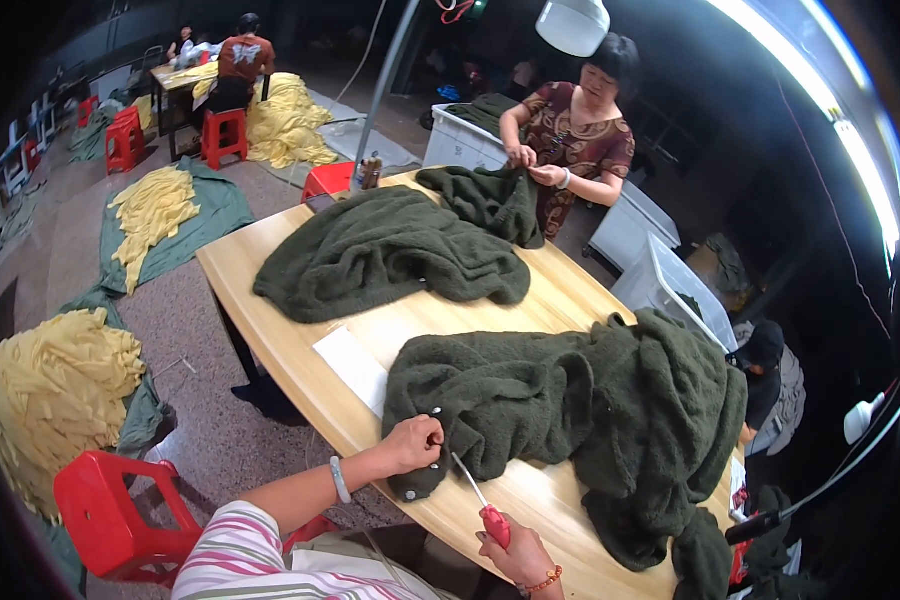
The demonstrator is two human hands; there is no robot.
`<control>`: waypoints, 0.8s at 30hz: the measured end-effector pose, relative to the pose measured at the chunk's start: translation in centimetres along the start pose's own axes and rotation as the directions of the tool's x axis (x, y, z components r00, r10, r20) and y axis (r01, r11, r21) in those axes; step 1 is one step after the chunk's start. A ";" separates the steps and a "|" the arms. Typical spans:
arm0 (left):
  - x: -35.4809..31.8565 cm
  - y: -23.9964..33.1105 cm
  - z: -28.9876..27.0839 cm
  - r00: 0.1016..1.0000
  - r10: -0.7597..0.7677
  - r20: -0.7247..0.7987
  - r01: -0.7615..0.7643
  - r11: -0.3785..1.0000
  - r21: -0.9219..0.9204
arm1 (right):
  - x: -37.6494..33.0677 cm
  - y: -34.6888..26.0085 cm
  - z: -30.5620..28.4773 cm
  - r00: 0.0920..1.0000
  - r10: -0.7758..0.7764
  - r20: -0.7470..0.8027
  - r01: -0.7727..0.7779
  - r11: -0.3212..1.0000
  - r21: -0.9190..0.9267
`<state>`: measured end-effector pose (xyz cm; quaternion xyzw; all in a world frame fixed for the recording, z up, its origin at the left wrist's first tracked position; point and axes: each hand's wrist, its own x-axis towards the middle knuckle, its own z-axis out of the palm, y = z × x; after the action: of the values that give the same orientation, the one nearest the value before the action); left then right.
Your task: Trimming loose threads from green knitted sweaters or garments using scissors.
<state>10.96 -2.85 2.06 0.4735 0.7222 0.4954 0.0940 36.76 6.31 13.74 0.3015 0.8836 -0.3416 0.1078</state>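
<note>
A dark green fleecy garment lies bunched on the near side of the wooden table. My left hand is closed on its left edge, where several small shiny round buttons show. In my right hand, near the table's front edge, is a screwdriver-like tool with a red handle. Its thin metal shaft points up and left, the tip beside the garment and close to my left hand. Whether the tip touches the cloth I cannot tell.
More dark green garments lie across the table. Opposite, a person handles one of them. White bins stand beyond the table. A red stool and yellow cloth heaps are on the floor at left.
</note>
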 end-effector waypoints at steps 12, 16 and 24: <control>-5.4 3.3 -0.6 0.957 0.281 0.079 -0.290 0.884 0.368 | -1.4 1.6 1.7 0.996 0.036 -0.079 -0.006 0.937 0.349; -5.7 3.2 0.1 0.976 0.175 0.128 -0.214 0.869 0.447 | -2.5 0.9 2.5 0.997 0.046 -0.067 -0.022 0.949 0.315; -3.1 0.9 -1.0 0.997 0.028 0.074 -0.034 0.996 0.078 | -3.6 -1.6 1.7 0.999 0.023 0.028 -0.023 1.000 0.009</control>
<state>12.55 -5.85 2.22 0.5059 0.7299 0.4499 0.0936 38.63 2.59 14.81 0.3073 0.8769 -0.3487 0.1227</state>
